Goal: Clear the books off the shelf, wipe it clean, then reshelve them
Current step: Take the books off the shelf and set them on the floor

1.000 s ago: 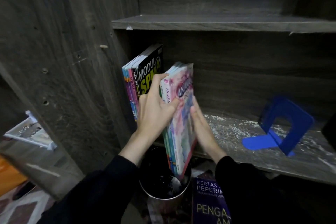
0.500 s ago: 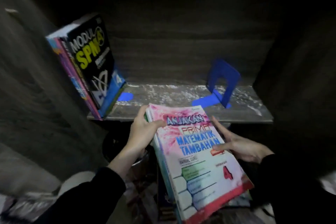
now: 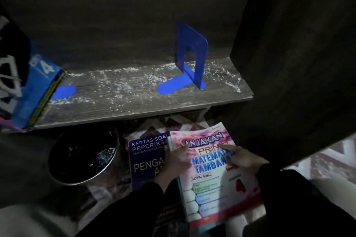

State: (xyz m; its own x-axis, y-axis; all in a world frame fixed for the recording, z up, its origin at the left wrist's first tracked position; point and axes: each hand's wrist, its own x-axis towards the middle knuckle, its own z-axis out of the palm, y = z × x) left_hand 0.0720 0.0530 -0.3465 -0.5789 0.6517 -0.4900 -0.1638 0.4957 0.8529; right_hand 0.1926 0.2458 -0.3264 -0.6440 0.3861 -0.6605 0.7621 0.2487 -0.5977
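Note:
A pink maths book, top of a thin stack, lies flat on the floor below the dusty wooden shelf. My left hand holds the stack at its left edge, one digit across the cover. On the cover's right side, my right hand rests with a finger stretched out. A purple book lies on the floor just left of the pink one. Several books still lean at the shelf's left end.
A blue bookend stands on the shelf's right half, and the tongue of another pokes out from under the leaning books. A round metal bin sits under the shelf. A dark side panel rises on the right.
The pink stack came off the shelf, tipped flat and went down to the floor beside the purple book. My view dropped with it, and both hands stayed on the book.

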